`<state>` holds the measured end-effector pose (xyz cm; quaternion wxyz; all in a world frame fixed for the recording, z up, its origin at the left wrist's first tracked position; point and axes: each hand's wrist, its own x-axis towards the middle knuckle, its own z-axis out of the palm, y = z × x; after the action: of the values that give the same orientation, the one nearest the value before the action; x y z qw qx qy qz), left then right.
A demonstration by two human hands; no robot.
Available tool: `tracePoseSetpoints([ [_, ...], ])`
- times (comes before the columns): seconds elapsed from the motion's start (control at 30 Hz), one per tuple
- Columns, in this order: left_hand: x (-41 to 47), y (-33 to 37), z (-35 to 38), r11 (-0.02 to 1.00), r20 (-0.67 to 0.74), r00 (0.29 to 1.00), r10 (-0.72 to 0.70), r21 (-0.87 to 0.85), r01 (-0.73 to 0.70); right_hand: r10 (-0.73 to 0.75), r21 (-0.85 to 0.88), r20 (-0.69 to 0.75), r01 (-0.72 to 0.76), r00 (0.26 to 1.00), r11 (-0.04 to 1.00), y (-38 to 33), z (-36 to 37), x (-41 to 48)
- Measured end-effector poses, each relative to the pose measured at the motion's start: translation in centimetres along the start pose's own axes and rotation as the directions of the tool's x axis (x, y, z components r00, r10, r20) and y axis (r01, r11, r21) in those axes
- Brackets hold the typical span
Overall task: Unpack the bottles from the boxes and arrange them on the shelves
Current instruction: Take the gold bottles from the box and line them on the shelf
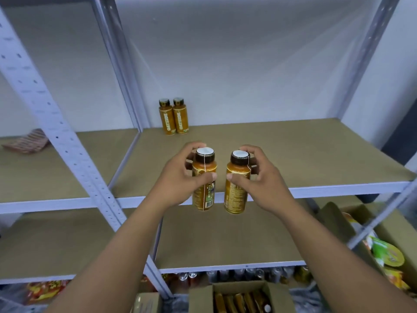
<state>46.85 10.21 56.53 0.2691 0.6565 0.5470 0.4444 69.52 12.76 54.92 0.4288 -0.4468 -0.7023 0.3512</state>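
Note:
My left hand (178, 177) grips an orange bottle (204, 195) with a dark cap, held upright in front of the upper shelf's front edge. My right hand (259, 177) grips a second orange bottle (234, 197) just to its right, also upright. Two matching bottles (173, 117) stand side by side at the back left of the upper shelf (293, 159). Below, an open cardboard box (241, 297) holds several more orange bottles lying down.
A lower shelf (225, 240) lies beneath the upper one. A striped packet (27, 142) sits on the neighbouring left shelf. Grey metal uprights (65, 136) stand between the units. Boxes with colourful packets (383, 251) are at the right; cans line the floor level.

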Motion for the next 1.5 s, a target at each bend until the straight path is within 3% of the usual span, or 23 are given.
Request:
tracePoseSetpoints([
  [0.2,3.9,0.6,0.4,1.000,-0.073,0.997,0.031,0.004,-0.031,-0.002,-0.006,0.002,0.002,1.000,1.000,0.1,-1.2,3.7],
  [0.73,16.9,-0.4,5.6,0.998,-0.248,0.967,-0.062,0.003,0.065,-0.089,0.006,0.165,0.089,0.982,0.996,4.9,-4.8,20.0],
  [1.17,25.1,-6.7,2.5,0.996,-0.109,0.993,-0.040,0.080,0.049,-0.045,-0.068,0.054,0.048,0.998,0.997,7.3,-1.5,27.5],
  [1.5,29.1,-9.7,2.1,0.993,-0.085,0.995,-0.044,0.106,0.053,-0.018,-0.076,0.095,0.025,0.995,0.997,9.2,0.4,31.6],
])
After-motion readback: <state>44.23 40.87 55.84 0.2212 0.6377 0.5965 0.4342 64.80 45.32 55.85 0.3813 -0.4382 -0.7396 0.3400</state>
